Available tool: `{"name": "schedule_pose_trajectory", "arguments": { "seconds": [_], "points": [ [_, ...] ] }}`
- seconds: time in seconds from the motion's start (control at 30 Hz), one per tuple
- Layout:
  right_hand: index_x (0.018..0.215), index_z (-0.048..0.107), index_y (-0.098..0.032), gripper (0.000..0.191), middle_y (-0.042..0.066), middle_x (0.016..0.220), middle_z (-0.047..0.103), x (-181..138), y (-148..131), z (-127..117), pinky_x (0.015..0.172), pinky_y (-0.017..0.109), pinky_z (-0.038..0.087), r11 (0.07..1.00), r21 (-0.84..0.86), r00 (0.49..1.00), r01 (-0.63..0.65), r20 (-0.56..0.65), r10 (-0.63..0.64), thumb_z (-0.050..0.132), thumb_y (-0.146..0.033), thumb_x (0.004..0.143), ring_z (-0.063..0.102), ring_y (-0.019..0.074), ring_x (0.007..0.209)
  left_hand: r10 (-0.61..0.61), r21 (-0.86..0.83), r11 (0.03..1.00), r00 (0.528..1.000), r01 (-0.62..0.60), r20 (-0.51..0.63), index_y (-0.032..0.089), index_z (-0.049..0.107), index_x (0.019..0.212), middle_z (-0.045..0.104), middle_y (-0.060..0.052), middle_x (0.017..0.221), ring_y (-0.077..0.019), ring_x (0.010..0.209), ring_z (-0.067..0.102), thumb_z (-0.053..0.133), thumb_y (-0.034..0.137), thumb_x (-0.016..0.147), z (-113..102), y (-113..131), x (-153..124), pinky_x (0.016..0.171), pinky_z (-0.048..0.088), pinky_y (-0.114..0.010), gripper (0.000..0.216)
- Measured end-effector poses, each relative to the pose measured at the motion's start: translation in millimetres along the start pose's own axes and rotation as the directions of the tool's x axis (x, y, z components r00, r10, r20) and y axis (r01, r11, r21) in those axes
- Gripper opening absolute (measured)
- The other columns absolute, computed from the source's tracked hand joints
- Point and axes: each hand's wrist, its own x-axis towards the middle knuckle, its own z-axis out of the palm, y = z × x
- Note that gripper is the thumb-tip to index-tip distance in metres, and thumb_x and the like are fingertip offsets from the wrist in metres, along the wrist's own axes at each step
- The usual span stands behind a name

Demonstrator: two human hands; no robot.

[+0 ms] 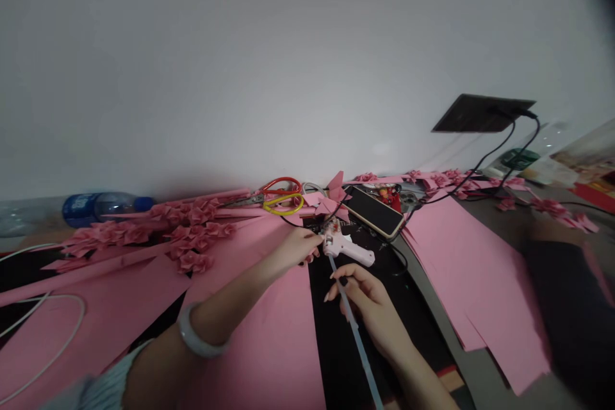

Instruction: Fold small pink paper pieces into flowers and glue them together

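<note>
A white hot glue gun [348, 248] lies on the black mat, its handle pointing right. My left hand [300, 246], with a pale bangle on its wrist, is closed with the fingertips against the gun's left side; the exact grip is partly hidden. From the gun's rear a long translucent glue stick [358, 339] runs down toward me. My right hand [369, 301] pinches this stick between thumb and fingers, just below the gun. Pink paper [269, 327] lies under my left forearm.
Scissors with red and yellow handles [283, 204] and folded pink paper flowers [192, 237] lie along the wall. A phone [375, 211] rests behind the gun. Black cables hang from a wall plate [480, 114]. At right are pink sheets [471, 269] and another person's dark sleeve [560, 307]. A bottle [106, 207] lies at left.
</note>
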Motion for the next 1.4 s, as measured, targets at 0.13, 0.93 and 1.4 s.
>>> {"name": "schedule_pose_trajectory", "arguments": {
  "seconds": [0.13,0.93,1.4],
  "points": [
    [0.102,0.06,-0.018,0.02,0.008,0.09,0.076,-3,-1,-4,0.049,0.021,0.044,0.99,-0.047,0.991,0.135,0.024,-0.134,0.057,-0.032,0.088,0.062,0.0127,0.058,-0.004,-0.02,1.0,1.0,0.004,-0.019,0.014,0.056,0.058,0.051,0.004,0.046,-0.0053,0.036,0.04,0.053,0.014,0.083,14,4,4,0.041,0.022,-0.018,0.025],
    [0.086,0.062,-0.021,0.014,0.003,0.076,0.072,0,6,-25,0.06,0.025,0.06,0.124,-0.857,0.457,0.5,0.14,-0.878,0.061,-0.007,0.087,0.07,0.0157,0.062,0.061,-0.408,0.906,0.987,-0.117,-0.147,0.016,0.049,0.052,0.05,0.005,0.047,-0.0036,0.034,0.037,0.06,0.016,0.077,57,-15,-2,0.036,0.02,-0.018,0.027],
    [0.085,0.066,-0.025,0.015,0.005,0.077,0.075,-4,15,-24,0.061,0.03,0.061,0.208,-0.858,0.511,0.47,0.072,-0.857,0.062,-0.011,0.086,0.073,0.0207,0.064,0.157,-0.461,0.856,0.967,-0.234,-0.201,0.016,0.05,0.061,0.052,0.004,0.053,-0.0034,0.037,0.039,0.06,0.022,0.078,64,-21,-14,0.038,0.023,-0.018,0.021]
  ]
}}
